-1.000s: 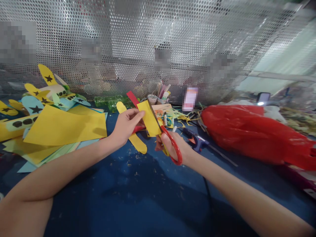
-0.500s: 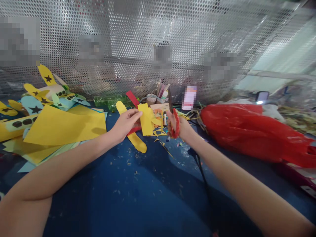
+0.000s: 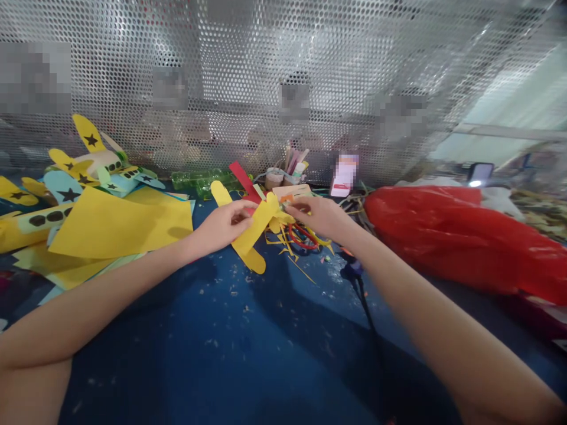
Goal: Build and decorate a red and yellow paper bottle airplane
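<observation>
My left hand pinches a yellow paper strip, which slants up to the right. Behind and below it lies a longer yellow piece with rounded ends. Curled fingers bring my right hand over the pile beside a yellow petal-shaped cutout; whatever is at its fingertips is too small to make out. Just below that hand, scissors with red handles rest among thin yellow paper scraps. A red strip sticks up behind the left hand.
Yellow sheets and finished paper planes with stars are at left. Behind are a green plastic bottle, cups of sticks and a phone. A red plastic bag lies right. A perforated metal screen stands behind.
The scissors have left my right hand and now lie on the table. That hand has moved to the yellow cutout. The yellow strip in my left hand has tilted from upright to slanting.
</observation>
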### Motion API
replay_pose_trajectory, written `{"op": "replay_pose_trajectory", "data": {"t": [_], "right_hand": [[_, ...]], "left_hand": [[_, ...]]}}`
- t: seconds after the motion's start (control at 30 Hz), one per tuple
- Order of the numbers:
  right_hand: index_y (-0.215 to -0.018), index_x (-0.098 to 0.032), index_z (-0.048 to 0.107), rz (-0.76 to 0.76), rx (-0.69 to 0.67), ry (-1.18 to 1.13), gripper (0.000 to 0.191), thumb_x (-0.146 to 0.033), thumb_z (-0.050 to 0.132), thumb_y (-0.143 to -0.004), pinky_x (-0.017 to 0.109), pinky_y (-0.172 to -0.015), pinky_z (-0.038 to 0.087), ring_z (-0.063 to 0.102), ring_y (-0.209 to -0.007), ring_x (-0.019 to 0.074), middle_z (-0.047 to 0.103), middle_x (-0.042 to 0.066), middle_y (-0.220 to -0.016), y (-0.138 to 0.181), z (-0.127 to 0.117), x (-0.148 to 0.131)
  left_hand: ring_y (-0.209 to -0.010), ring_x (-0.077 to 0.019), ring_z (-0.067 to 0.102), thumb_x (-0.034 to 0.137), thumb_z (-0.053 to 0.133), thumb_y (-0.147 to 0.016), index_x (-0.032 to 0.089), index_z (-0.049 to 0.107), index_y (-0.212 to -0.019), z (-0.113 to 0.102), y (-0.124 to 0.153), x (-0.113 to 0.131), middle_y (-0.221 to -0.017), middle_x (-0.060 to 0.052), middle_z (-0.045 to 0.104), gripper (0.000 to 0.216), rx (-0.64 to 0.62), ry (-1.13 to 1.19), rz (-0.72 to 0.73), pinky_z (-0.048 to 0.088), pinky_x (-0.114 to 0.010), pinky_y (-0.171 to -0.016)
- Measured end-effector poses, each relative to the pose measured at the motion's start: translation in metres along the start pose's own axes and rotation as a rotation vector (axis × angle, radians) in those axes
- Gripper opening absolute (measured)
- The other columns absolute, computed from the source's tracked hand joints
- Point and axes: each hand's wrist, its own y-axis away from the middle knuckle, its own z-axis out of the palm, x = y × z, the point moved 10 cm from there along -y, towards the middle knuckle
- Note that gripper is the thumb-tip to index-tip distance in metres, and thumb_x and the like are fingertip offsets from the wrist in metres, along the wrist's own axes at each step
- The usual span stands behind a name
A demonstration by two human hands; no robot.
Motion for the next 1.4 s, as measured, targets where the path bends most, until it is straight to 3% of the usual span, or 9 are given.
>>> {"op": "replay_pose_trajectory", "data": {"t": [0.1,0.23,0.3,0.43,0.5,0.6,0.8,1.07,1.4], "right_hand": [[-0.103,-0.020,0.069,-0.144,-0.136,-0.511,0.033,-0.047,0.059,-0.086,0.030,-0.067,0.052,0.066,-0.076,0.0180,0.073,0.007,-0.093,-0.001,0.011,-0.037],[-0.077,-0.019,0.069,-0.129,-0.246,-0.666,0.020,-0.039,0.073,-0.075,0.027,-0.060,0.049,0.059,-0.063,0.0134,0.067,0.002,-0.071,-0.005,0.025,-0.052],[-0.075,-0.020,0.068,-0.072,-0.195,-0.760,0.013,-0.031,0.074,-0.074,0.026,-0.061,0.049,0.057,-0.063,0.0122,0.067,0.001,-0.072,-0.015,0.018,-0.043],[-0.078,-0.019,0.068,0.105,-0.097,-1.018,0.005,-0.022,0.072,-0.078,0.022,-0.061,0.050,0.058,-0.063,0.0095,0.066,0.001,-0.074,-0.042,0.006,-0.008],[-0.077,-0.019,0.067,0.147,-0.119,-1.108,0.006,-0.021,0.072,-0.079,0.020,-0.059,0.050,0.056,-0.060,0.0080,0.064,0.000,-0.070,-0.052,0.011,-0.001],[-0.076,-0.018,0.068,0.161,-0.151,-1.118,0.005,-0.019,0.072,-0.078,0.017,-0.054,0.047,0.052,-0.055,0.0061,0.062,-0.002,-0.066,-0.061,0.030,-0.001],[-0.078,-0.018,0.071,0.100,-0.161,-0.933,0.005,-0.022,0.068,-0.079,0.023,-0.059,0.048,0.053,-0.058,0.0098,0.067,0.001,-0.071,-0.062,0.062,-0.013],[-0.080,-0.016,0.071,0.035,-0.110,-0.837,0.020,-0.034,0.073,-0.073,0.025,-0.056,0.047,0.052,-0.056,0.0113,0.065,0.001,-0.065,-0.066,0.065,-0.013],[-0.072,-0.017,0.069,0.023,-0.072,-0.786,0.006,-0.024,0.069,-0.073,0.026,-0.058,0.046,0.053,-0.056,0.0125,0.065,0.000,-0.062,-0.063,0.061,-0.016]], "left_hand": [[-0.088,-0.0166,0.067,0.019,0.049,-0.088,0.019,0.064,-0.105,0.002,0.003,0.007,-0.104,-0.004,0.071,0.022,-0.032,-0.130,0.065,0.054,-0.033,-0.084],[-0.085,-0.0156,0.065,0.021,0.050,-0.089,0.021,0.064,-0.104,-0.004,0.004,0.010,-0.098,-0.003,0.071,0.021,-0.006,-0.183,0.105,0.052,-0.030,-0.079],[-0.081,-0.0150,0.063,0.026,0.048,-0.092,0.021,0.062,-0.101,-0.025,0.004,0.006,-0.089,-0.002,0.068,0.018,0.160,-0.128,0.107,0.051,-0.028,-0.074],[-0.068,-0.0131,0.053,0.024,0.038,-0.096,0.022,0.050,-0.084,-0.073,0.024,-0.026,-0.072,0.001,0.051,0.018,0.669,0.072,0.086,0.047,-0.026,-0.067],[-0.071,-0.0136,0.051,0.024,0.042,-0.094,0.022,0.045,-0.082,-0.074,0.032,-0.051,-0.075,0.001,0.047,0.013,0.758,0.087,-0.012,0.046,-0.027,-0.071],[-0.081,-0.0159,0.052,0.028,0.040,-0.095,0.023,0.045,-0.086,-0.062,0.036,-0.081,-0.084,-0.001,0.050,0.011,0.745,0.096,-0.127,0.045,-0.032,-0.081],[-0.096,-0.0193,0.057,0.041,0.034,-0.097,0.023,0.046,-0.092,-0.034,0.029,-0.102,-0.094,-0.004,0.057,0.022,0.556,0.183,-0.197,0.045,-0.036,-0.090],[-0.107,-0.0226,0.057,0.048,0.037,-0.096,0.022,0.048,-0.091,-0.031,0.030,-0.100,-0.101,-0.006,0.061,0.029,0.531,0.209,-0.259,0.043,-0.038,-0.095],[-0.097,-0.0233,0.058,0.047,0.050,-0.089,0.021,0.051,-0.092,-0.028,0.032,-0.091,-0.089,-0.005,0.060,0.026,0.502,0.206,-0.292,0.047,-0.036,-0.083]]}}
